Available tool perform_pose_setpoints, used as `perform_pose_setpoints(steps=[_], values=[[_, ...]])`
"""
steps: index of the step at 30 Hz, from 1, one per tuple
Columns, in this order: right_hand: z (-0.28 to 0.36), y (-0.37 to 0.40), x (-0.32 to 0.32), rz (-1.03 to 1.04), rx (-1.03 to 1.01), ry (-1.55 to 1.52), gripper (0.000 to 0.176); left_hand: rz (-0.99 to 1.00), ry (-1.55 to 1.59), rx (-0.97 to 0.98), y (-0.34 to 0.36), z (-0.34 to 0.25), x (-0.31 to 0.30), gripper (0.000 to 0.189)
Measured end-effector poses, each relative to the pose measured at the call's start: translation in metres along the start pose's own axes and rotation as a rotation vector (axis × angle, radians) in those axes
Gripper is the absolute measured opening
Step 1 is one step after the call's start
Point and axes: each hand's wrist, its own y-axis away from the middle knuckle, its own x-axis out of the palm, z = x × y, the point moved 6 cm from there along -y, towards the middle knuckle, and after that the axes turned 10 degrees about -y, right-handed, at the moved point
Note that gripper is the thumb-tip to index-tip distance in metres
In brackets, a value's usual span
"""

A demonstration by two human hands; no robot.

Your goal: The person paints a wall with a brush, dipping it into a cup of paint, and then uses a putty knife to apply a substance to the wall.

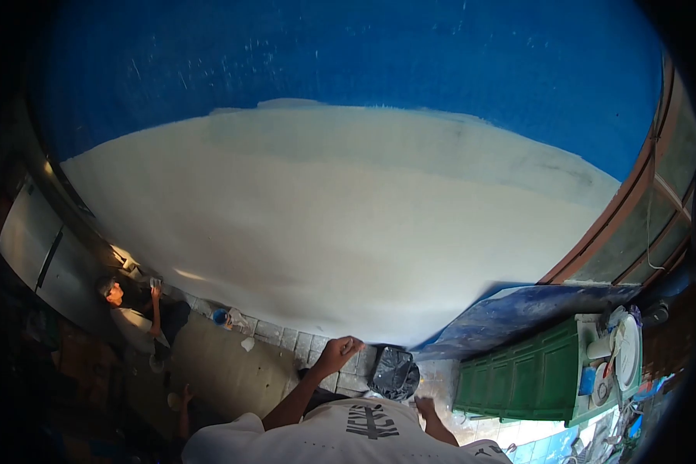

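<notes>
Both hands hang low: my left hand (340,352) half curled, hold unclear; my right hand (425,404) too small to tell. The black-lined bucket (394,373) sits between them by the cream wall (325,232). I judge I'm reloading; next calls for reaching down.

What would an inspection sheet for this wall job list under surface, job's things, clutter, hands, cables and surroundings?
Surface: wall, cream over the lower part, blue above, uneven boundary.
Job's things: black-lined bucket on the tiled floor at the wall's foot, nearest both hands.
Clutter: small blue tub on the floor; pale items piled on the green cabinet.
Hands: left hand curled, raised towards the wall; right hand lower, beside the bucket; what either holds cannot be told.
Cables: nothing seen.
Surroundings: co-worker crouched at the wall, left; brown window frame, right; blue sheet behind the cabinet.
</notes>
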Motion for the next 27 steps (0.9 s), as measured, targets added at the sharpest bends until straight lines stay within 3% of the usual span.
perform_pose_setpoints(steps=[1, 2, 3, 4, 6, 8, 9, 10, 11, 14, 16, 21, 27], values=[[-0.025, 0.006, 0.003, 0.062, 0.025, 0.069, 0.065, 0.022, -0.020, -0.052, 0.002, -0.002, 0.001, 0.046], [-0.060, -0.010, 0.012, 0.106, -0.322, 0.204, 0.058, 0.014, -0.029, -0.040, 0.004, 0.003, 0.003, 0.046], [-0.079, -0.010, 0.012, 0.029, -0.238, 0.277, 0.054, 0.000, 0.020, -0.022, 0.007, 0.011, 0.007, 0.047], [-0.061, 0.023, -0.001, -0.077, -0.083, 0.162, 0.048, -0.013, 0.072, -0.005, 0.005, 0.014, 0.008, 0.047], [-0.089, 0.014, 0.001, -0.164, -0.003, 0.111, 0.064, -0.026, 0.114, -0.023, 0.005, 0.010, 0.006, 0.037], [-0.075, 0.021, 0.001, -0.096, -0.038, 0.458, 0.061, -0.040, 0.216, -0.151, 0.010, 0.026, 0.017, 0.024], [-0.088, 0.019, -0.001, -0.175, -0.131, 0.214, 0.072, -0.017, 0.247, -0.119, 0.012, 0.027, 0.020, 0.021], [-0.097, 0.011, -0.005, -0.132, 0.009, 0.172, 0.074, -0.007, 0.287, -0.089, 0.011, 0.037, 0.026, 0.028], [-0.072, 0.026, -0.016, -0.084, -0.067, 0.104, 0.076, -0.039, 0.338, -0.012, 0.007, 0.036, 0.031, 0.028], [-0.025, 0.033, -0.026, -0.012, -0.135, 0.143, 0.066, -0.009, 0.360, -0.010, 0.006, 0.004, 0.036, 0.026], [0.011, 0.047, -0.016, -0.030, -0.118, -0.323, 0.036, -0.024, 0.341, -0.002, 0.009, -0.019, 0.034, 0.028], [0.024, 0.029, -0.014, 0.115, -0.086, -0.357, 0.031, -0.076, 0.287, -0.082, 0.036, -0.025, 0.033, 0.033], [0.038, 0.017, -0.025, 0.063, -0.039, -0.393, 0.030, -0.196, 0.311, -0.083, 0.054, 0.006, 0.014, 0.040]])
